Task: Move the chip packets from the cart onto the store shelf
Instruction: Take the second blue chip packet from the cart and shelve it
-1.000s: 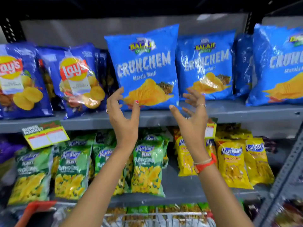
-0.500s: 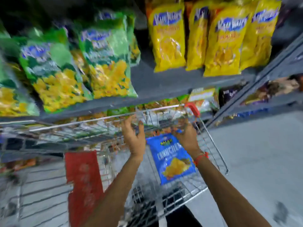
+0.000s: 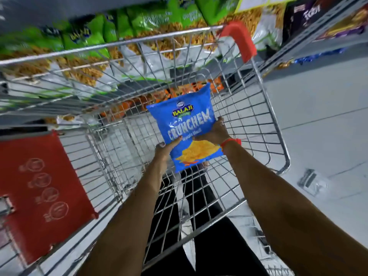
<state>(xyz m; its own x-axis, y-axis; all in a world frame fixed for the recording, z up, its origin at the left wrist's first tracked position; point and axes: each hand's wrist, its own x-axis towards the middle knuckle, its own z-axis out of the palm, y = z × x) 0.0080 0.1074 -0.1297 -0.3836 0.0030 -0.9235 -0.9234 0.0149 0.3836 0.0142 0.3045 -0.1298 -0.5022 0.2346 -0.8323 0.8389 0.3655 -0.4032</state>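
A blue Crunchem chip packet (image 3: 185, 124) is held inside the wire cart (image 3: 264, 108), above its mesh floor. My left hand (image 3: 166, 151) grips the packet's lower left edge, thumb on its face. My right hand (image 3: 216, 132), with a red band at the wrist, holds the packet's right side. The store shelf (image 3: 139, 14) with green packets runs along the top of the view, beyond the cart's far rim.
A red flap (image 3: 39, 188) of the cart's child seat lies at the left. The cart's red corner guard (image 3: 239, 38) is at the top right. Dark packets (image 3: 306, 14) fill another shelf at the upper right. Grey floor (image 3: 318, 116) lies to the right.
The view dropped from the upper shelf down into the cart. Both hands left the shelf, reached into the cart and took hold of the blue packet.
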